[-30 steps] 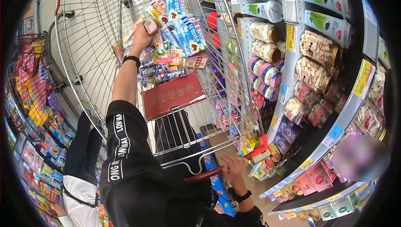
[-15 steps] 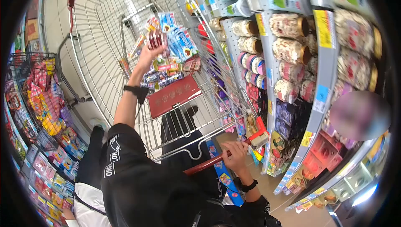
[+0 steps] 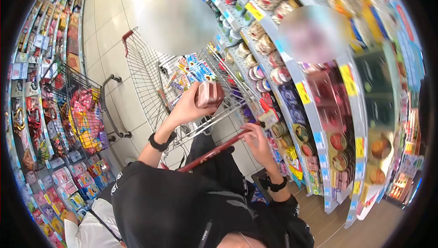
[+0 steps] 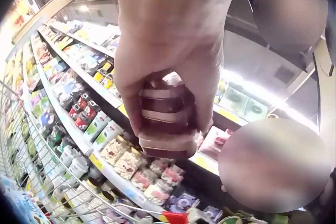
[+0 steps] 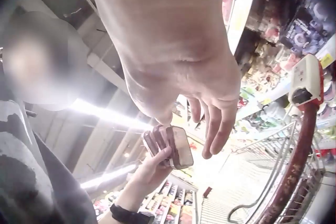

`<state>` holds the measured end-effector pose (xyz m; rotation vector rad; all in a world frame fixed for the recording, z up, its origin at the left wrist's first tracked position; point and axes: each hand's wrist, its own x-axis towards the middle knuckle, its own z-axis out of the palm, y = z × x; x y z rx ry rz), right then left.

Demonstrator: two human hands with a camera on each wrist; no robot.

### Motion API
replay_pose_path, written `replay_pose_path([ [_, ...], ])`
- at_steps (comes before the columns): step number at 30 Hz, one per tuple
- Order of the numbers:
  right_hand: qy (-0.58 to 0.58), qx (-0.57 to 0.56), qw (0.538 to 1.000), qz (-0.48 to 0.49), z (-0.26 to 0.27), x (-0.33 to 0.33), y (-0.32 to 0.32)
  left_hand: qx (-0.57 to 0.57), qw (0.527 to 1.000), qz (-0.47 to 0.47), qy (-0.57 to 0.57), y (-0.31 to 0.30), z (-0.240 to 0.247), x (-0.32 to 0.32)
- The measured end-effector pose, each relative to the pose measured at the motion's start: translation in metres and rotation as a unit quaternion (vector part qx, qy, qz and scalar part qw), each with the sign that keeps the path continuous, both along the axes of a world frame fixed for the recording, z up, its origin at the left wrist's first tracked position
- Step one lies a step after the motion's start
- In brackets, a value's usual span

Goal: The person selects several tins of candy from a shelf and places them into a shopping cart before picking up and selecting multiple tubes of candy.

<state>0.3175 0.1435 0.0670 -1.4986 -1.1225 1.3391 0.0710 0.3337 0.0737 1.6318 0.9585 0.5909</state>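
My left hand (image 3: 186, 107) grips a stack of small, dark reddish-brown flat boxes with pale bands (image 3: 211, 95), held above the near end of the shopping cart (image 3: 132, 58). In the left wrist view, thumb and fingers clasp the stack (image 4: 167, 121) from both sides. My right hand (image 3: 258, 145) is beside the red cart handle (image 3: 219, 150), near its right end. Its fingers (image 5: 214, 124) extend loosely in the right wrist view, apart from the handle (image 5: 294, 166). Blue and colourful candy packets (image 3: 198, 71) lie in the cart.
Shelves with jars (image 3: 264, 44) and tins (image 3: 340, 140) line the right side. On the left, a wire basket (image 3: 84, 111) of bright packets stands before more shelves. A person in a white top (image 3: 93, 223) is at the lower left. Tiled floor (image 3: 107, 15) runs ahead.
My left hand has lifted the stack of boxes from the cart and brought it back towards me. My right hand has loosened from the handle. The head view has swung up along the aisle.
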Motion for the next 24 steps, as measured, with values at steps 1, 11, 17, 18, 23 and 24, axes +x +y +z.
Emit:
replay_pose_path([
  [1,0.016,0.013,1.000,0.018,0.007,0.001,-0.011,0.039,0.999,-0.004,0.034,-0.018,0.016,0.000],
  [11,0.012,0.096,0.993,0.072,0.065,0.020,-0.123,-0.015,0.999,-0.003,-0.039,-0.161,0.074,-0.049],
  [17,0.014,0.151,0.983,0.101,0.095,0.032,-0.190,-0.088,0.985,-0.148,-0.020,-0.255,0.096,0.034],
  [18,0.014,0.156,0.984,0.090,0.092,0.033,-0.202,-0.088,0.981,-0.171,-0.016,-0.266,0.084,0.051],
  [23,-0.047,0.134,0.988,-0.067,0.084,0.050,-0.277,0.020,0.965,-0.259,0.017,-0.324,0.086,0.145],
  [24,-0.037,0.128,0.981,-0.138,0.081,0.052,-0.292,-0.032,0.958,-0.285,0.011,-0.332,0.088,0.157],
])
